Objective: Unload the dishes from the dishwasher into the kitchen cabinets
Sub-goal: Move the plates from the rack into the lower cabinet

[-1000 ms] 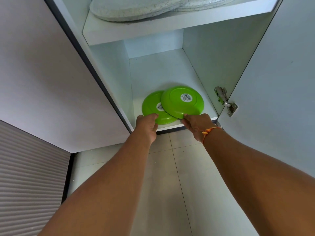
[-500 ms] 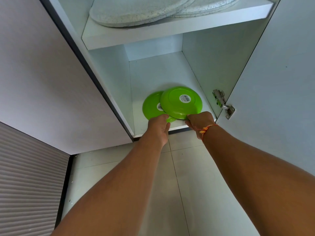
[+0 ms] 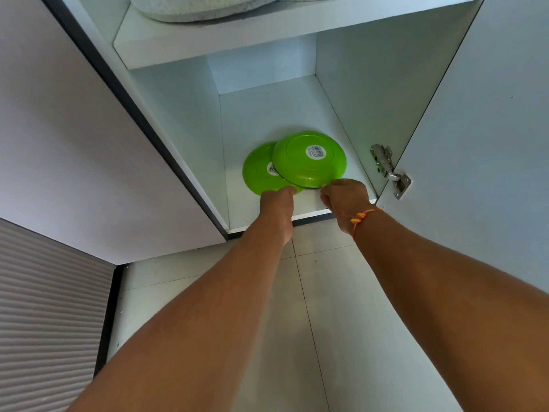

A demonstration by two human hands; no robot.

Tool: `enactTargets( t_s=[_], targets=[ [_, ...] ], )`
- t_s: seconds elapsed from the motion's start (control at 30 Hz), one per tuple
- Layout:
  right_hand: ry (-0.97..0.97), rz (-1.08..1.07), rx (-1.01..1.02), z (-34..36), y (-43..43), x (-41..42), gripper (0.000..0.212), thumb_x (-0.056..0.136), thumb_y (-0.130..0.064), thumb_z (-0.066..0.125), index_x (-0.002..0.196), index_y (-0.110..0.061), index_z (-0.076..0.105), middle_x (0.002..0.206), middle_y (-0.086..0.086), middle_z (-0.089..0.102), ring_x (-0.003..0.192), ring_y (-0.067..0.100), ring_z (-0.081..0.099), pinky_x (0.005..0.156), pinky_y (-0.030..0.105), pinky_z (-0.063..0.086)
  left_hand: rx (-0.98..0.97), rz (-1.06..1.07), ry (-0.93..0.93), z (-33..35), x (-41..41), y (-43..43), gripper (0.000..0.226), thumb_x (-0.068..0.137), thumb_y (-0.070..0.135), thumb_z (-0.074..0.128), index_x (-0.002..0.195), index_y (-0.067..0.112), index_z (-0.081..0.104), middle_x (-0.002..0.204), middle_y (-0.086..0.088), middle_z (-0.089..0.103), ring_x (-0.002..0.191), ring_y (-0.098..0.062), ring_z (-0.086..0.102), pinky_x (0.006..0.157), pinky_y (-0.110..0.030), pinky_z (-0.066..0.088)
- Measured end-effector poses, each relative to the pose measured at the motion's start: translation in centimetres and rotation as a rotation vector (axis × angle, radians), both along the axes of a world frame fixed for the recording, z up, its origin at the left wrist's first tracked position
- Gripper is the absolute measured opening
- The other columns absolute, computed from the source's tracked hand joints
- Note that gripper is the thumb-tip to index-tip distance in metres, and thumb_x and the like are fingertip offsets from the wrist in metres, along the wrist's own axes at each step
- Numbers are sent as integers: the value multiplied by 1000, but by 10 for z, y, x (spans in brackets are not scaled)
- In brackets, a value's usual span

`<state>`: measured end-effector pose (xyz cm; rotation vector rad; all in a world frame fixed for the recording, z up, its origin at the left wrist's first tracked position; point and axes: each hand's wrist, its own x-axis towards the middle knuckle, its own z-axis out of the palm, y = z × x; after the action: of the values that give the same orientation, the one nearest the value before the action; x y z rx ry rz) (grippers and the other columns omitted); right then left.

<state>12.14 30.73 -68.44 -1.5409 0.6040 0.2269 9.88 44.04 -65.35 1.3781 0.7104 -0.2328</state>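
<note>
Plates, two, green, are lying bottom-up on the cabinet floor (image 3: 282, 111) of the lower compartment, close to its front edge. The right plate (image 3: 309, 162) is overlapping the left plate (image 3: 258, 176), riding on its right side and sitting slightly tilted.

The left hand (image 3: 277, 203) is meeting the near rim of the left plate with fingers curled over it, apparently grasping. The right hand (image 3: 346, 197) is pinching the near rim of the right plate between thumb and fingers.

Key relation: both plates are lying directly ahead of the fingers, deeper into the cabinet, and each hand is nearer its own plate. Being round, they have no long axis; only the offset between them is running left to right. Squaring the stack would probably mean sliding the upper plate leftward.

Hidden: fingertips of both hands, so grip depth is uncertain; the covered part of the left plate; the eating faces. Speckled dishes (image 3: 208, 7) on the upper shelf (image 3: 237, 40) are being cut off by the frame's top edge. No dishwasher is showing
</note>
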Motion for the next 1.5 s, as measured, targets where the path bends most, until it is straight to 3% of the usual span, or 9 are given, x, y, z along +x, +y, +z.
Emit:
enactTargets(
  t_s=[0.13,0.3,0.5,0.6,0.7,0.9,1.1,1.4,1.5],
  targets=[
    [2,29,9,15,7,-3,41,90,-5,62,130,3,55,124,28,60,114,39,60,102,51,48,97,-124,-26,-1,6,15,38,91,15,61,128,12,53,102,2,55,107,-19,49,107,-35,41],
    [36,97,-269,37,15,-37,61,82,-43,66,134,-13,55,132,11,59,113,25,58,104,43,47,503,-399,-57,-3,-26,28,63,91,31,66,145,12,41,147,-9,46,134,-22,45,108,-29,37],
    [45,291,-668,102,29,-119,56,98,-44,50,139,-6,47,138,16,55,130,30,49,105,32,36,735,-553,-128,50,-113,20,58,97,42,55,141,6,45,146,-12,47,136,-25,43,110,-31,32],
    [8,413,-792,155,35,-169,57,98,-46,48,137,-5,48,132,19,55,125,34,50,102,38,38,859,-591,-203,100,-153,16,55,98,40,52,138,2,46,142,-16,48,134,-31,42,109,-38,37],
    [-11,499,-917,218,29,-213,59,97,-51,44,138,-9,46,135,16,50,124,35,49,99,44,44,970,-658,-154,158,-187,11,61,99,42,47,145,4,37,156,-13,32,144,-29,27,113,-43,33],
    [-98,567,-1062,360,10,-291,58,99,-49,44,142,-11,45,149,20,40,133,38,42,103,46,41,974,-670,-33,291,-269,-2,72,99,55,34,153,8,23,164,-6,13,150,-25,11,118,-43,24],
    [-221,618,-1049,505,-20,-368,64,98,-52,37,143,-8,48,147,24,43,135,38,44,109,45,38,1050,-567,19,438,-364,-37,96,84,69,6,154,6,26,163,-10,20,149,-27,18,117,-41,23],
    [-566,628,-1238,673,-105,-430,67,96,-48,50,141,1,46,149,24,40,139,36,39,114,45,36,1138,-596,-153,605,-416,-104,67,101,46,39,156,15,18,164,-5,15,150,-23,13,120,-40,20],
    [-497,559,-1360,695,-138,-426,72,99,-48,42,148,4,33,154,30,25,144,42,23,118,49,24,1108,-605,-268,632,-412,-138,68,100,47,43,156,15,21,163,-6,19,149,-24,18,119,-40,22]
  ],
)
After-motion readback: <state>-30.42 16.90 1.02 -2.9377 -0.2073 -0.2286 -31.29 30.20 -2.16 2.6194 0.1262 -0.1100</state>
